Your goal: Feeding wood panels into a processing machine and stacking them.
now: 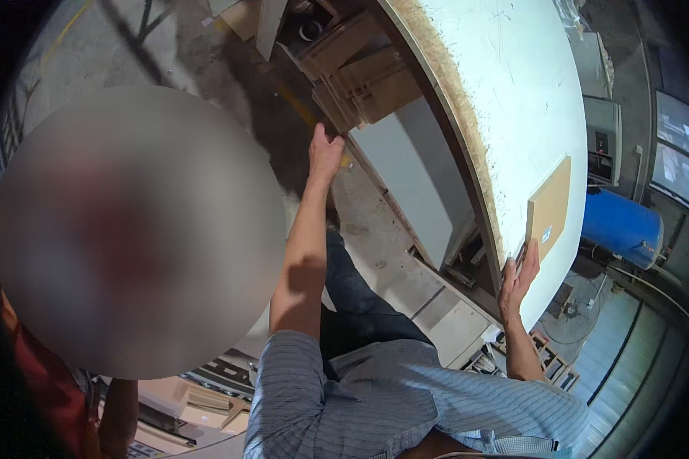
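Through the head camera, I see a co-worker's red sleeve [42, 382] at 8 o'clock. Near 12, my left hand [327, 155] has its thumb and fingers narrowly parted, with nothing visible between them; I cannot tell whether the tips touch the stacked brown boards [371, 80] just beside them on the shelf. Further right, between 3 and 4, my right hand [519, 279] is at the edge of the white tabletop [505, 84], thumb apart from fingers, at the near end of a labelled brown board [550, 197]; I cannot tell whether it grips. That board lies on the tabletop, toward 3.
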